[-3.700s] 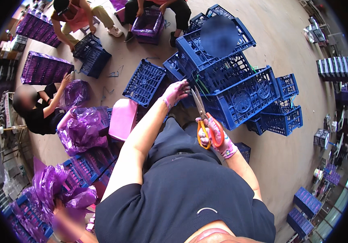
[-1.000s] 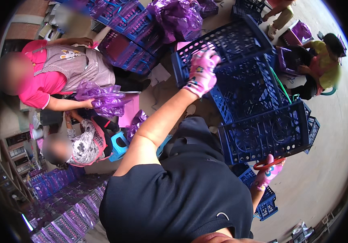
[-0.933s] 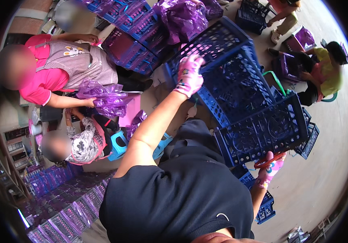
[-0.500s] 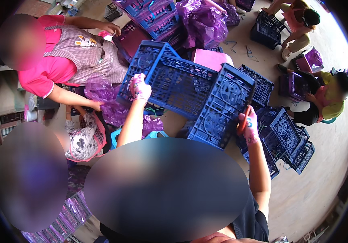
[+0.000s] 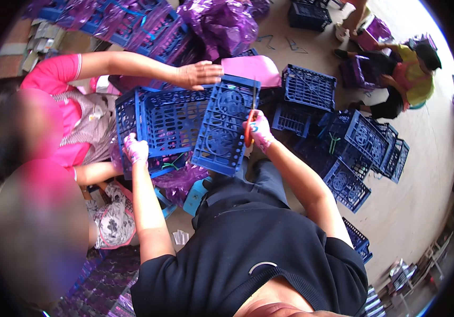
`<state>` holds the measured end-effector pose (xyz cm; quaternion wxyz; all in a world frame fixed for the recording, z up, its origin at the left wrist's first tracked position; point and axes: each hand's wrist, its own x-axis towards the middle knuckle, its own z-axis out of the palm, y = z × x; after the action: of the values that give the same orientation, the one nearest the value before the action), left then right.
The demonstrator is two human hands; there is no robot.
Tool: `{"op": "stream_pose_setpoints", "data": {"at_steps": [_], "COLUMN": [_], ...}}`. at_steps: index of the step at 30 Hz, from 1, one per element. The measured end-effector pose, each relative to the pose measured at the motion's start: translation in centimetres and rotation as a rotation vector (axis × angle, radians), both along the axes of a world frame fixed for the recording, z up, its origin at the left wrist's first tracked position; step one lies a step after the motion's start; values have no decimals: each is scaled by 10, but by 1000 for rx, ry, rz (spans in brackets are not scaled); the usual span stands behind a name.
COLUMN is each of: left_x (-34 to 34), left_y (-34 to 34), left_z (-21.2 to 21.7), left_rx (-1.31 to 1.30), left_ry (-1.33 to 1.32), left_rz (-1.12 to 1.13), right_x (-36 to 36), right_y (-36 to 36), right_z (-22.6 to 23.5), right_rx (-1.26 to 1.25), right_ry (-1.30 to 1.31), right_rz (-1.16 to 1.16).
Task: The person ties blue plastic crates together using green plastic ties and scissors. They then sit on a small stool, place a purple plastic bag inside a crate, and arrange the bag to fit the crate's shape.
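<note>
The person's left hand (image 5: 135, 149), in a pink glove, is clenched on the near left corner of a blue plastic crate (image 5: 184, 132) held up in front of the body. The right hand (image 5: 260, 130), also in a pink glove, grips a pair of orange-handled scissors (image 5: 249, 128) and presses against the crate's right end panel, which hangs open and tilted toward the person. A co-worker in a pink top at the left lays an open hand (image 5: 199, 74) flat on the crate's far top edge. Below the crate, near the person's knees, lies crumpled purple plastic wrap (image 5: 182, 179), and a larger heap of purple wrap (image 5: 221, 24) sits far, beyond a pink sheet (image 5: 253, 70). To the right, several more blue crates (image 5: 359, 148) stand loosely piled on the bare floor (image 5: 422, 190), just beside the person's right forearm. Far right, another person in a yellow top (image 5: 412, 79) crouches over a purple crate (image 5: 359, 71). Flattened purple crates (image 5: 100, 288) are stacked at the near left.
</note>
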<state>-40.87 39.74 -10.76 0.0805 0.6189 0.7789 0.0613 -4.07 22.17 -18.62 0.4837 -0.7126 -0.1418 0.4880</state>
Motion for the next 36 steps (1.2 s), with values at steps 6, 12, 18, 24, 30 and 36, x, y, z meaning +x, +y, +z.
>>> {"op": "stream_pose_setpoints", "data": {"at_steps": [6, 12, 18, 24, 30, 36], "left_x": [1, -54, -76, -20, 97, 191], "left_y": [14, 43, 42, -28, -62, -114], "left_z": [-8, -63, -55, 11, 49, 54], "left_rx": [-157, -160, -99, 583, 640, 423], "left_ry": [42, -132, -144, 186, -184, -299], "left_rz": [-95, -64, 12, -184, -521, -693], "right_x": [-15, -32, -50, -3, 91, 142], "right_y": [3, 9, 14, -55, -191, -249], "right_z": [-17, -2, -2, -2, -1, -16], "right_rx": [-138, -180, -9, 119, 22, -43], "right_ry": [-134, -233, -155, 78, 827, 1081], "right_rz": [-10, 47, 12, 47, -580, -806]}}
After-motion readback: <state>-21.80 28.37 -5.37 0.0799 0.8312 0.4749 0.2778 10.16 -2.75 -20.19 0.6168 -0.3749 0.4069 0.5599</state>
